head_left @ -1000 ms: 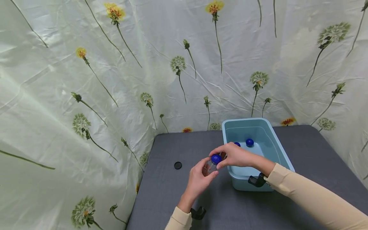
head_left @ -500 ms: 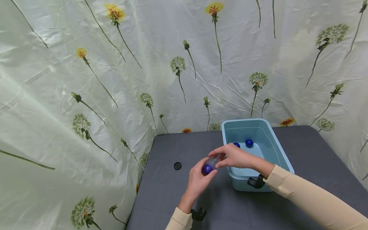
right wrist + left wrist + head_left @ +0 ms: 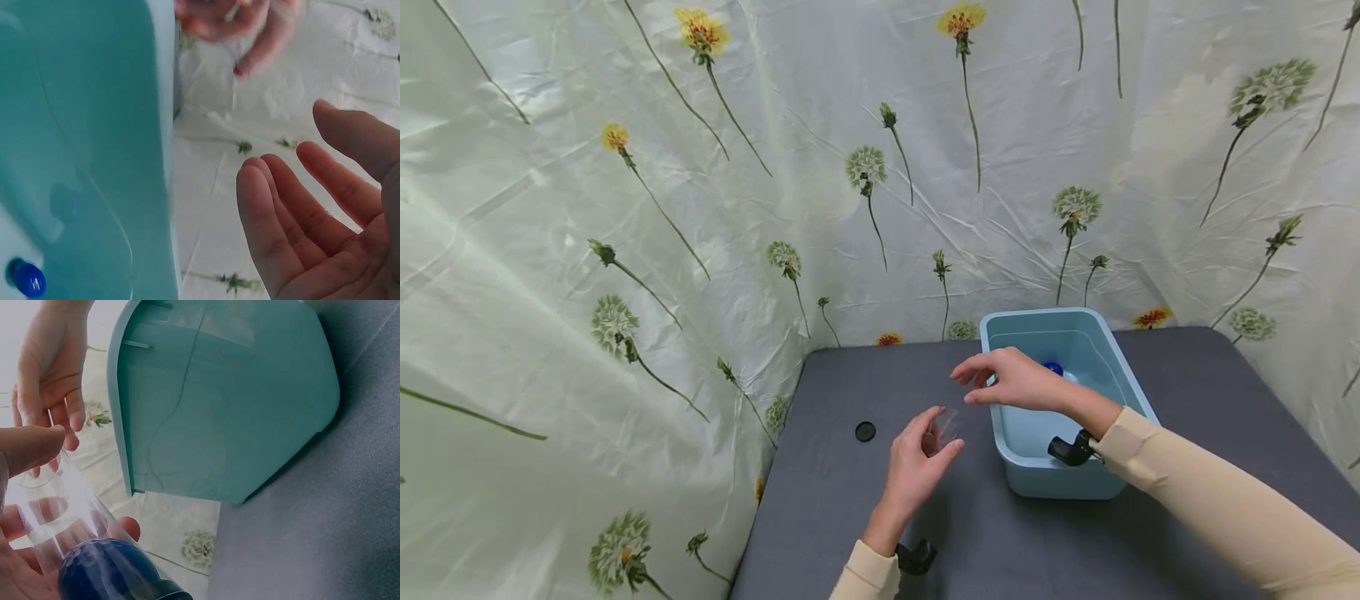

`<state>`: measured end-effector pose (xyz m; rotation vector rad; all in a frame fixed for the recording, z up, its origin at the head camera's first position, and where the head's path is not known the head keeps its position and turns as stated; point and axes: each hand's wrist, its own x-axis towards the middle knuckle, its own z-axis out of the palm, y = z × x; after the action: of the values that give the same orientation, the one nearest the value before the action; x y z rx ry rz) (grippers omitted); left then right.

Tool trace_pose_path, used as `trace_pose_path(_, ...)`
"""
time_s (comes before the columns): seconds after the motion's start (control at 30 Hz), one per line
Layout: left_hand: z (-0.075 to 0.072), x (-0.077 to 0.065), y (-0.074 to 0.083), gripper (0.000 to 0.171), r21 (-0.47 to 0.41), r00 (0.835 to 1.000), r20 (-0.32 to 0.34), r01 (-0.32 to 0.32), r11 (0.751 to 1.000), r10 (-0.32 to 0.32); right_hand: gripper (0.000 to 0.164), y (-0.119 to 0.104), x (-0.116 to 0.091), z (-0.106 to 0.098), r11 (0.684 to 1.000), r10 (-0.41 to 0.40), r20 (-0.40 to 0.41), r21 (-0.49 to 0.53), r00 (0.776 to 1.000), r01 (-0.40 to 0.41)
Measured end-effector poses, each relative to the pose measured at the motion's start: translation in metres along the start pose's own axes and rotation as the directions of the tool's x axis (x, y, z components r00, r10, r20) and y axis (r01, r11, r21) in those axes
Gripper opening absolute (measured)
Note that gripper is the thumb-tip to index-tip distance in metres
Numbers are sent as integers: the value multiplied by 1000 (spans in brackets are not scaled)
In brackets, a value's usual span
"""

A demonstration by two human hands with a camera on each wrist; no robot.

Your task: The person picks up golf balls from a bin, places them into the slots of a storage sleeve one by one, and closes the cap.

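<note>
My left hand grips a clear plastic tube above the table. In the left wrist view a dimpled dark blue ball sits inside at the tube's lower end, and the thumb and fingers wrap its wall. My right hand hovers above the tube's mouth, beside the bin's left rim; its fingers are loosely bent and nothing is between them. The light blue bin stands to the right. Inside it lies a blue ball, partly hidden by the right hand.
A small round black cap lies on the grey table, left of the hands. Behind the table hangs a flower-printed curtain. The bin's near left corner stands close to the left hand.
The blue ball went from the right fingers at the tube's mouth down into the tube. My right hand has let go and risen away. The left hand has stayed nearly in place.
</note>
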<state>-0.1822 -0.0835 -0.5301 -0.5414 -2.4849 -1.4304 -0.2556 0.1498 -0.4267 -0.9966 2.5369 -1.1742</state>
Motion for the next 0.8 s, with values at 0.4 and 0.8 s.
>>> trace_pose_path(0.4, -2, -4, -4, 53, -14, 1000, -21, 0, 1000, -1, 31, 58, 28, -33, 971, 214, -53, -98, 975, -218)
trace_pose_path(0.8, -5, -7, -9, 52, -17, 1000, -19, -3, 1000, 3, 20, 109, 35, -35, 946, 313, -30, -76, 949, -314)
